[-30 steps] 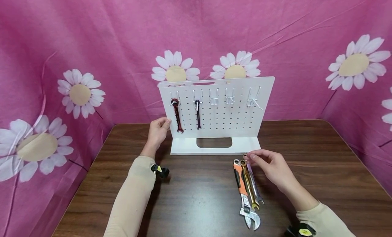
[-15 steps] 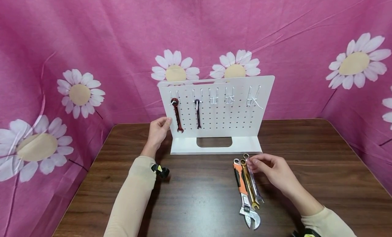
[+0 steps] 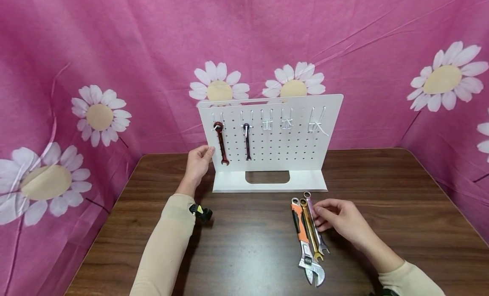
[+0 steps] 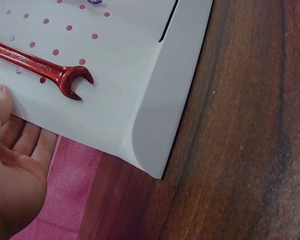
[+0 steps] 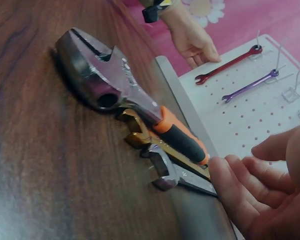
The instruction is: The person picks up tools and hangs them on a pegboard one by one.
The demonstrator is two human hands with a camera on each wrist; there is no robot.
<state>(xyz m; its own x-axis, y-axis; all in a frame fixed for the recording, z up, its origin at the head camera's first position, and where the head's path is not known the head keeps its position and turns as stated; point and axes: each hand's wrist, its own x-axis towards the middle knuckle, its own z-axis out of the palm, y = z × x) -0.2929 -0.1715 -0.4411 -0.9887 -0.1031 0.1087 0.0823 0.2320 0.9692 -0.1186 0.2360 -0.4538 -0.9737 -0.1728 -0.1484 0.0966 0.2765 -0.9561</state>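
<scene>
A pink curtain (image 3: 244, 41) printed with daisies hangs behind the dark wood table (image 3: 237, 245), and from where I stand the white pegboard stand (image 3: 274, 149) faces the person squarely from the middle. Their left hand (image 3: 197, 162) grips the board's left edge, thumb in front and fingers behind. The right hand (image 3: 344, 221) is low over the table, fingers loosely bent, thumb apart from the forefinger with nothing visibly pinched between; whether a fingertip touches metal I can't tell. Right by those fingertips, on their left, the silver-lilac combination wrench (image 3: 319, 237) lies flat, ring end near the stand's front edge, long axis running back toward the person and slightly rightward. This hand is far nearer to it than the left. Alongside lie the orange-and-black-handled adjustable wrench (image 3: 302, 235), outermost on the left, and a gold combination wrench (image 3: 311, 232) between the two. A red combination wrench (image 3: 221, 144) and a smaller purple combination wrench (image 3: 247, 145) hang by their rings at the board's left, with white wire hooks (image 3: 316, 125) further right.
</scene>
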